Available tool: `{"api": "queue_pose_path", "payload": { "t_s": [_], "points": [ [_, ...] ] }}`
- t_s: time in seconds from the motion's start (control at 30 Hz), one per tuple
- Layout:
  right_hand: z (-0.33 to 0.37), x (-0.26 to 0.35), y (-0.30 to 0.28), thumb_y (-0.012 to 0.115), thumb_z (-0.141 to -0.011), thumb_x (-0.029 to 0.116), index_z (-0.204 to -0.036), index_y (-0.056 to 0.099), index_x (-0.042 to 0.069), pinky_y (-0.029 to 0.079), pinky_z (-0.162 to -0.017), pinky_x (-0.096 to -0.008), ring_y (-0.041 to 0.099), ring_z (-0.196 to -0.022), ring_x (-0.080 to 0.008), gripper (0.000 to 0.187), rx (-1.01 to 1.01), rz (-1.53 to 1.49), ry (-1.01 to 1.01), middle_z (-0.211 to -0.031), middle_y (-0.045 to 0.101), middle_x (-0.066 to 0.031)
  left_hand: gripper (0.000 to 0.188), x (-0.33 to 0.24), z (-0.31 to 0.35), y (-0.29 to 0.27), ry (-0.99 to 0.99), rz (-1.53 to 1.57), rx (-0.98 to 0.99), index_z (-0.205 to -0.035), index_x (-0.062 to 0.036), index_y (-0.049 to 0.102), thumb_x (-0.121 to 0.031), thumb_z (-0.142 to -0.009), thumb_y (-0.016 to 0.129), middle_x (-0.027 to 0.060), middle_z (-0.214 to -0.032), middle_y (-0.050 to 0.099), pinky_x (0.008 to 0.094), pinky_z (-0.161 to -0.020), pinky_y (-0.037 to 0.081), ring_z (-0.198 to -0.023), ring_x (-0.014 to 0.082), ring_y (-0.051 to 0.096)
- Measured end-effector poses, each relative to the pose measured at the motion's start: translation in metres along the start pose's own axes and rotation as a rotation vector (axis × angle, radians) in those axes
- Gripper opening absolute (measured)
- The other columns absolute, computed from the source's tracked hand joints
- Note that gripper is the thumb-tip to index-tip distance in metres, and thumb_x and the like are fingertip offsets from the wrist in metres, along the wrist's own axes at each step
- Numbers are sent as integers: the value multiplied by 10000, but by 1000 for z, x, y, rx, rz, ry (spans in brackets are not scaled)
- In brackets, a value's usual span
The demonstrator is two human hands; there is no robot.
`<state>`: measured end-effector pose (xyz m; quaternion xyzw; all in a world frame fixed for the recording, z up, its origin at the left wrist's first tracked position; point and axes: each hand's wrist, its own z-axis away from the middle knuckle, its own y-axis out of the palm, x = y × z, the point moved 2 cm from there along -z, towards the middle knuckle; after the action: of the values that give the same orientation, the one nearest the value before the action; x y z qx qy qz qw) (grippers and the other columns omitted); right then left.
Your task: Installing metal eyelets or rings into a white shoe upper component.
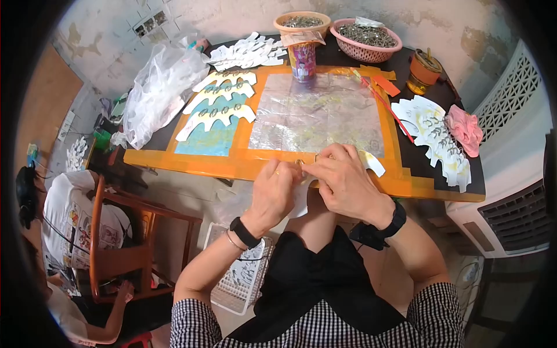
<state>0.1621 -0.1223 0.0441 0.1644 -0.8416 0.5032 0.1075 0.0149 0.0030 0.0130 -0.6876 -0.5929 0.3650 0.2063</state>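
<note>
From your head camera you look down on a dark table (458,168) whose middle is covered by an orange-taped work mat (203,165) with a crinkled clear plastic sheet (319,113) over it. Behind it stands a stained, patchy plaster wall; a white slatted appliance (510,191) sits to your right, and a wooden chair (125,232) stands to your left, with another person in a printed white shirt (67,217) beyond it.

Your left hand (275,188) and right hand (342,174) meet at the near edge of the mat, fingers drawn narrow and pinched together on a white paper cut-out (371,162). Its long axis runs roughly left to right along the table edge, one end poking out to the right past your right hand; the rest is hidden by your fingers. What small thing sits between your fingertips you cannot tell.

You wear one dark wristband on each wrist. At the far edge you have two bowls of small metal pieces, one tan (301,23) and one pink (365,40), and one printed cup (303,58) between them and the mat. One stack of finished cut-outs (435,139) fans out on the right, another white pile (246,52) lies far left, and four lie in a row on the mat's left (223,101). A white basket (241,278) sits by your left knee.
</note>
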Motion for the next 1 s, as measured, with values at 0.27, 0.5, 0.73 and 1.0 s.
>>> {"api": "queue_pose_path", "payload": {
  "t_s": [0.27, 0.5, 0.73, 1.0],
  "points": [
    [0, 6, -1, 654, -748, 31, -1099, 725, 66, 354, -1078, -489, 550, -1148, -263, 360, 20, 81, -72, -1054, 651, -62, 263, -3, 2, -10, -288, 392, -113, -1114, 6, 537, 71, -907, 687, 128, -1035, 690, 339, -692, 563, -803, 246, 687],
    [3, 6, 2, 670, -750, 44, -1129, 735, 63, 344, -1099, -503, 555, -1157, -259, 385, -4, 91, -93, -1063, 656, -57, 279, 26, -33, -30, -109, 297, 338, -1167, -25, 689, 39, -897, 660, 155, -1171, 682, 392, -819, 592, -963, 340, 718],
    [5, 7, 1, 638, -743, 0, -1124, 754, 55, 350, -1078, -495, 572, -1134, -245, 402, -40, 2, -45, -1070, 682, -23, 172, 35, -48, -36, -139, 383, 475, -1007, -33, 748, 12, -841, 734, 141, -1101, 693, 391, -823, 585, -959, 333, 707],
    [4, 6, 0, 645, -746, 55, -1134, 723, 25, 332, -1094, -496, 555, -1142, -265, 397, -4, 22, -40, -1041, 648, -78, 260, 23, -30, -37, 25, 216, 371, -1031, -37, 711, 97, -808, 703, 104, -1078, 614, 390, -744, 582, -906, 290, 682]
  ]
}}
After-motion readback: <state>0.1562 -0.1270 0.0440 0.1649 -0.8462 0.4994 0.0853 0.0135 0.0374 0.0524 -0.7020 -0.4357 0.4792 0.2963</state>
